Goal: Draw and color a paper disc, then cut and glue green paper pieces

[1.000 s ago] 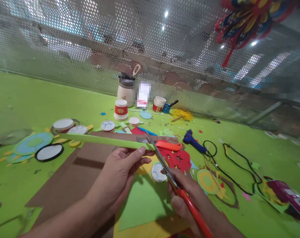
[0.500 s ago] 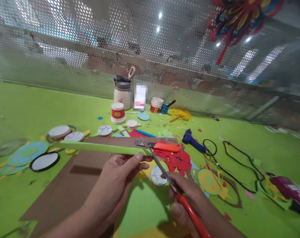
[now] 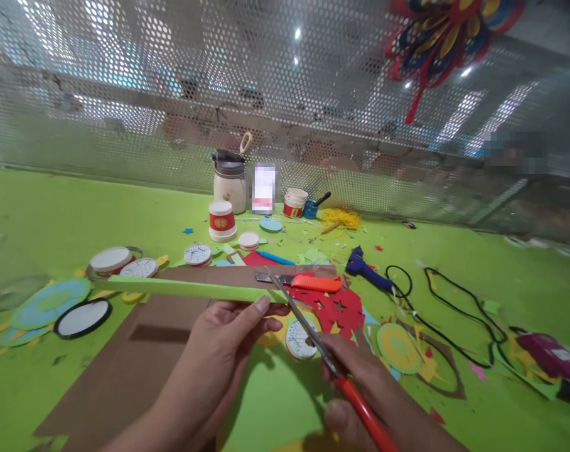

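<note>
My left hand (image 3: 219,351) pinches the right end of a long green foam strip (image 3: 181,289) that runs level to the left above the table. My right hand (image 3: 360,389) grips red-handled scissors (image 3: 322,351). Their blades point up and left, and the tips meet the strip's right end just past my left fingertips. Under the strip lies a brown sheet (image 3: 134,351), with a green sheet (image 3: 275,402) below my hands.
An orange utility knife (image 3: 308,282) and red star cut-out foam (image 3: 334,307) lie beyond the scissors. A blue glue gun (image 3: 365,267) with black cord (image 3: 454,314) sits right. Round foam discs (image 3: 54,301) lie left. Paper cups (image 3: 220,220) and a white jar (image 3: 229,179) stand before the perforated metal wall (image 3: 125,94).
The view has shifted slightly; the strip and both hands sit a little lower and left in frame. The scissors stay at the strip's right end.
</note>
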A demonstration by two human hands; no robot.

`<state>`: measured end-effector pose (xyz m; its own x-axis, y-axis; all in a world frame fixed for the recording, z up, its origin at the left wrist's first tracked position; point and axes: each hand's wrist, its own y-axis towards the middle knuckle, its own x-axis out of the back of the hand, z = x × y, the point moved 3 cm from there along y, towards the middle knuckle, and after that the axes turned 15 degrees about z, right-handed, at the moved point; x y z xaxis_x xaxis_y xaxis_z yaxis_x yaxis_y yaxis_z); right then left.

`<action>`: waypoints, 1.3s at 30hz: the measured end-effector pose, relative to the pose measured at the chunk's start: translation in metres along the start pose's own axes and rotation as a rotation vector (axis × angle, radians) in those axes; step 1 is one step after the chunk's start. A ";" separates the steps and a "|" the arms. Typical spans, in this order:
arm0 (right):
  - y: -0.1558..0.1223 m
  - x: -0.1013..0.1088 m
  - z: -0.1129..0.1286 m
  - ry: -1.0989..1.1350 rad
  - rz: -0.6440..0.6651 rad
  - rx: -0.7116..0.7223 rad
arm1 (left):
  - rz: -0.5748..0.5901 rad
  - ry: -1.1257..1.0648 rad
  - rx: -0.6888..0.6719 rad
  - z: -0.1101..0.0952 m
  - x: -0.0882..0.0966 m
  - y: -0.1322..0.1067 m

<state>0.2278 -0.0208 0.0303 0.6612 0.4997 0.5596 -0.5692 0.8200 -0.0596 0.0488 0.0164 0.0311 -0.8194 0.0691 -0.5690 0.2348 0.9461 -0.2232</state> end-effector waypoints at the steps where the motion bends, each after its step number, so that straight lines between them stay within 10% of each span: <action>1: 0.000 -0.001 -0.001 0.003 -0.008 0.003 | -0.010 0.005 -0.009 0.000 0.001 0.000; 39: 0.000 -0.003 -0.005 -0.037 0.034 -0.010 | 0.065 -0.111 0.021 0.002 -0.006 -0.003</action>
<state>0.2281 -0.0213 0.0241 0.6231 0.5170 0.5869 -0.5860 0.8056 -0.0875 0.0544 0.0125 0.0337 -0.7395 0.0936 -0.6666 0.2973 0.9339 -0.1986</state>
